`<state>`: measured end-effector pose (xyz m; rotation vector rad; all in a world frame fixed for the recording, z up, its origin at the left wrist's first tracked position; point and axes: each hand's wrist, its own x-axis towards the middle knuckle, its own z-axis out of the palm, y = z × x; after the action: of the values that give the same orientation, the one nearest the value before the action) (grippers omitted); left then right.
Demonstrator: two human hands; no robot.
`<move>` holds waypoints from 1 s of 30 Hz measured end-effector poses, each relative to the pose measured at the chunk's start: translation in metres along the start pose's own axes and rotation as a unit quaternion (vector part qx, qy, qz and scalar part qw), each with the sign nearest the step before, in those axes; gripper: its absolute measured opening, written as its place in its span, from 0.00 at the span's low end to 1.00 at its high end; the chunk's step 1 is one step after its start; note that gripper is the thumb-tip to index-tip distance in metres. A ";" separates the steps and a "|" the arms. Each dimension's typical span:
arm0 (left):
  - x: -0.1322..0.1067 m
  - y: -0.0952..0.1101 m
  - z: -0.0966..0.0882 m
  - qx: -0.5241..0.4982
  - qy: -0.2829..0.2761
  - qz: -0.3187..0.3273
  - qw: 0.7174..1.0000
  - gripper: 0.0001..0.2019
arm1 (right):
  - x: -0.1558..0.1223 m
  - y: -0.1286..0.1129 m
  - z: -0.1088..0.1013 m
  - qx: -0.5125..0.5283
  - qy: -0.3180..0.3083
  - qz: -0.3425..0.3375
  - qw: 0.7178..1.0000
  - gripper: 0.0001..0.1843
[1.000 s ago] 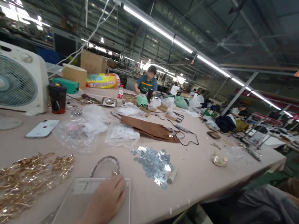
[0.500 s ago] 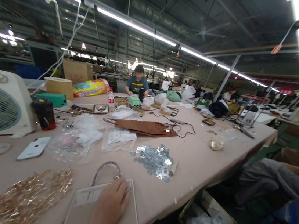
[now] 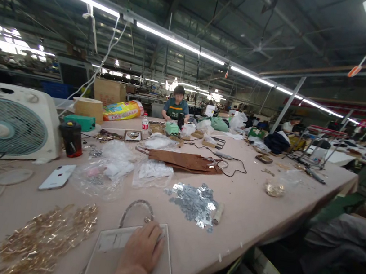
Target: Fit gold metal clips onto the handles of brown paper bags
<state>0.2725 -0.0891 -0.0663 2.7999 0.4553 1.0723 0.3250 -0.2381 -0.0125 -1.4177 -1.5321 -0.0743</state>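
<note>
Camera swung left; left hand [image 3: 141, 256] fingers flat, empty, on tray [image 3: 103, 255]; metal ring [image 3: 132, 206] just beyond fingertips.

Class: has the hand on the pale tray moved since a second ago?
No. The left hand still lies on the pale tray's far right corner, fingertips beside the ring handle; only the view shifted.

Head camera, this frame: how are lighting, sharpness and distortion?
Head view: the ceiling light strips blow out, worst at upper right; the wide lens bends them and the edge of the table; the hand at the bottom edge is cropped and slightly soft; the table is evenly lit, shadows faint.
</note>
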 end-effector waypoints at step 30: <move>0.009 0.021 -0.043 -0.053 -0.042 -0.090 0.994 0.07 | 0.075 0.267 -0.092 -0.182 0.059 0.261 0.946 0.13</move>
<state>0.2550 -0.1069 -0.0242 2.6419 0.6086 0.9096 0.6013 -0.1597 -0.0635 -2.0352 -1.0349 -0.1211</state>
